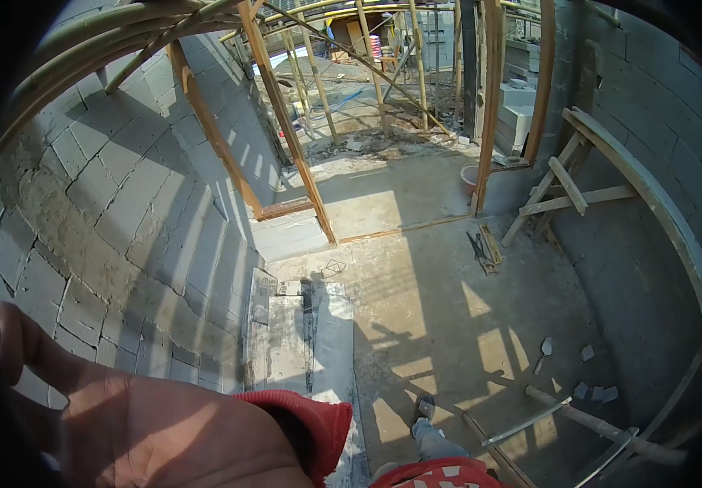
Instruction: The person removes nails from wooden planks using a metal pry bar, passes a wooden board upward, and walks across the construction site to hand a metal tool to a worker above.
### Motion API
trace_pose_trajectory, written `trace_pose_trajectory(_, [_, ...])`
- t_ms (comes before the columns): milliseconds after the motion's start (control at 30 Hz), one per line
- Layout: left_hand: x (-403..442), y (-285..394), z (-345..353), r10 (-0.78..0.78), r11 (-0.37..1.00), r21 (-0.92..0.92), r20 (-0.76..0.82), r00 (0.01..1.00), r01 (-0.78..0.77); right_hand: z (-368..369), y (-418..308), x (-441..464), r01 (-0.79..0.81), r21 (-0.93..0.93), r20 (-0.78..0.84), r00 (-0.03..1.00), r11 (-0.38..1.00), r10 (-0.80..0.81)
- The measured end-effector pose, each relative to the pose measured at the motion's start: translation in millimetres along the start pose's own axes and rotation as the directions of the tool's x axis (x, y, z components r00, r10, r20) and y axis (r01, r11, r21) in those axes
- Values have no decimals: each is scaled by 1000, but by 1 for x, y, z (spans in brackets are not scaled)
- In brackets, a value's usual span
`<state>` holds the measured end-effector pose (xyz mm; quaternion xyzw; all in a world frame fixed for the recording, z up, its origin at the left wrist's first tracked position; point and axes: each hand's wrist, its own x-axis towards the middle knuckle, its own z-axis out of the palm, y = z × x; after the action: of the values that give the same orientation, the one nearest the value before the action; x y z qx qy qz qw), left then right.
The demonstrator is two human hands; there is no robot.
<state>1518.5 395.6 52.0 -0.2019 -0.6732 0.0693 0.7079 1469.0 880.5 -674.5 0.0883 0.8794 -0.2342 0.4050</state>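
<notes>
My left hand (180,431) is large and close at the lower left, palm towards me, coming out of a red sleeve (310,423). Its visible fingers are bent but apart, with nothing seen between them; the rest are dark or cut off by the view's edge. Behind the hand rises a grey block wall (123,211) with rough mortar joints. My right hand does not show. Below me are my trouser leg and shoe (428,427), and a red garment with white marks (440,476).
Wooden door and window frames (286,122) stand ahead, with bamboo poles (367,65) beyond. Long boards (286,325) lie along the left wall. Timber props and a curved strip (660,195) lean at right. A ladder-like wooden frame (579,415) and broken block pieces (595,393) are lower right.
</notes>
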Motion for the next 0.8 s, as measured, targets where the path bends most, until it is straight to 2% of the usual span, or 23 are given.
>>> trace_pose_trajectory(33, [-4, -18, 19, -3, 1000, 10, -6, 1000, 3, -25, -52, 24, 57, -3, -36, 998, 998, -57])
trace_pose_trajectory(67, [-10, -34, 35, -20, 1000, 14, -6, 1000, 20, -47, -102, 45, 90, 96, -71, 994, 991, -83])
trace_pose_trajectory(100, [-13, -52, 52, -24, 999, 29, -9, 1000, 24, -51, -125, 121, 19, 393, -86, 996, 919, 16])
trace_pose_trajectory(133, [-17, -65, 69, -16, 999, 43, -23, 1000, 17, -87, -179, 133, 129, 439, -162, 985, 889, -63])
trace_pose_trajectory(167, [-24, -80, 87, -15, 998, 54, -28, 1000, 16, -131, -267, 125, 239, 478, -240, 961, 845, -136])
trace_pose_trajectory(233, [-39, -112, 124, -16, 998, 56, -38, 999, 18, -183, -368, 153, 444, 508, -304, 894, 738, -329])
trace_pose_trajectory(267, [-49, -129, 142, -19, 998, 59, -48, 999, 21, -204, -415, 164, 456, 494, -317, 887, 740, -335])
trace_pose_trajectory(333, [-73, -165, 180, -25, 997, 68, -64, 998, 30, -238, -489, 186, 565, 425, -308, 825, 708, -474])
trace_pose_trajectory(467, [-131, -249, 257, -31, 996, 84, -63, 998, 37, -237, -566, 295, 592, 314, -320, 802, 742, -504])
trace_pose_trajectory(533, [-161, -305, 298, -56, 995, 84, -54, 997, 60, -212, -545, 350, 407, 439, -214, 913, 801, -347])
trace_pose_trajectory(600, [-183, -365, 341, -63, 995, 80, -46, 997, 66, -183, -529, 372, 145, 372, -117, 987, 917, -109])
trace_pose_trajectory(667, [-198, -420, 389, -62, 995, 72, -39, 997, 65, -173, -536, 339, -17, 283, 36, 999, 959, 7])
trace_pose_trajectory(733, [-210, -466, 433, -71, 992, 97, -51, 996, 76, -168, -554, 343, -6, 135, 79, 997, 991, -5])
trace_pose_trajectory(800, [-223, -501, 479, -92, 983, 148, -87, 992, 105, -162, -569, 357, 12, 69, 82, 996, 998, -18])
